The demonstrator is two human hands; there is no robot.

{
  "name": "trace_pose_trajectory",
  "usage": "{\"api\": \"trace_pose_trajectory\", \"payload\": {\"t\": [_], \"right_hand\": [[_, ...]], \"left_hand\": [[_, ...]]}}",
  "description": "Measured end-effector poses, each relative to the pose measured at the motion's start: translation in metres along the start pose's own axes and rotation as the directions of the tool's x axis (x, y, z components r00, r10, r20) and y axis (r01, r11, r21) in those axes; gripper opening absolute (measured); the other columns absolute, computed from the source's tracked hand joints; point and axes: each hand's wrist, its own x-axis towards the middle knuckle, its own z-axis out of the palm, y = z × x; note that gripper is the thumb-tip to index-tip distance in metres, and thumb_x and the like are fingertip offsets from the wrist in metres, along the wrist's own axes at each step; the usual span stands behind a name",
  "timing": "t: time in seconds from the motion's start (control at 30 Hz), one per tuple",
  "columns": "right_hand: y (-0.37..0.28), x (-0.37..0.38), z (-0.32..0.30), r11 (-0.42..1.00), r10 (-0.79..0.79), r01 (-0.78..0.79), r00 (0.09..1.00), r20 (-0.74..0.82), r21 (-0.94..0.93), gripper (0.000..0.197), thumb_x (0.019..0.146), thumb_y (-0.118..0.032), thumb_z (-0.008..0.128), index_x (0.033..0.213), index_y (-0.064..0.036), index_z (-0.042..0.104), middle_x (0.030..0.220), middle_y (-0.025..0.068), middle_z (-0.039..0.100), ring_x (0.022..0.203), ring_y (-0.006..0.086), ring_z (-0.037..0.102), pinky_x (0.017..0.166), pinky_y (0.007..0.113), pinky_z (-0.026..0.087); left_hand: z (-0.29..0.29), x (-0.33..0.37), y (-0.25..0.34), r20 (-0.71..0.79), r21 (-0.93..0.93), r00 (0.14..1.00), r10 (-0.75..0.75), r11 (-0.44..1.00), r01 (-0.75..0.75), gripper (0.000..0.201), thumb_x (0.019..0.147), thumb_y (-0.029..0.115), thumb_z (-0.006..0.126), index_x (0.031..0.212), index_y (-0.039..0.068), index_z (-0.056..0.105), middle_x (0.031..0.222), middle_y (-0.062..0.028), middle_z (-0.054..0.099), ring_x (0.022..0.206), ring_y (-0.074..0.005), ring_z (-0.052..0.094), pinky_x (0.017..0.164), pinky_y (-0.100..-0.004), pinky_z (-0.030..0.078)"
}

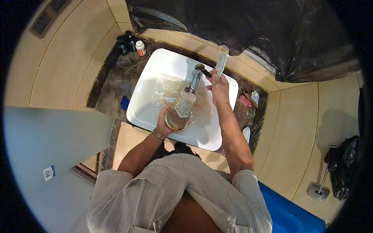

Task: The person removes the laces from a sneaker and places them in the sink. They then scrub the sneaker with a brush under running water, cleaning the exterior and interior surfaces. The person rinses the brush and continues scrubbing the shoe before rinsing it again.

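My left hand [162,123] is closed around the heel end of a light-coloured shoe [186,103] with a perforated upper. Its toe end is tilted up beneath the spout of the chrome faucet [195,80]. In my right hand [220,91] is a pale green scrubbing brush [221,64], its bristle end sticking up past the fingers. That hand's fingers are also at the dark faucet lever [203,70]. Below the shoe, the white sink [136,100] holds cloudy, brownish water. The inside of my right grip is partly hidden.
A dark marble counter [112,87] surrounds the sink. Dark bottles [123,44] and a white bottle [140,48] stand at its back left, near a blue cloth [124,103]. At right lie a pink bar [245,101] and another brush [246,134]. Black plastic sheeting [248,27] hangs behind.
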Motion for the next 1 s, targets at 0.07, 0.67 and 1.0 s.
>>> {"api": "trace_pose_trajectory", "payload": {"t": [0.07,0.67,1.0], "right_hand": [[0.001,0.002,-0.002,1.0,-0.026,0.026,1.0,0.01,-0.011,0.04,0.107,-0.031,0.053,0.127,0.0035,0.059,0.112,0.0123,0.062,0.071,0.015,0.059,0.051,0.029,0.052],[0.01,0.013,0.003,0.989,-0.029,0.05,0.989,0.142,-0.142,0.043,0.109,-0.025,0.051,0.141,0.0042,0.047,0.141,0.0106,0.057,0.119,0.0264,0.066,0.054,0.028,0.053],[0.027,0.023,-0.001,0.988,-0.028,0.05,0.989,0.146,-0.148,0.043,0.109,-0.029,0.053,0.138,0.0025,0.05,0.143,0.0068,0.055,0.11,0.0229,0.069,0.052,0.028,0.053]], "left_hand": [[-0.006,0.005,-0.001,0.052,-0.005,0.999,-0.003,1.0,0.004,0.062,0.099,0.047,0.044,0.149,0.01,0.048,0.146,-0.0179,0.055,0.128,-0.0427,0.056,0.104,-0.0714,0.041],[-0.016,0.011,0.003,0.059,-0.182,0.998,-0.034,0.982,0.044,0.062,0.097,0.046,0.049,0.148,0.011,0.05,0.144,-0.0192,0.056,0.125,-0.0441,0.057,0.103,-0.073,0.042],[-0.023,0.013,0.003,0.09,-0.131,0.995,-0.034,0.99,0.045,0.062,0.098,0.047,0.048,0.149,0.012,0.049,0.144,-0.0189,0.056,0.125,-0.0419,0.058,0.101,-0.0716,0.045]]}}
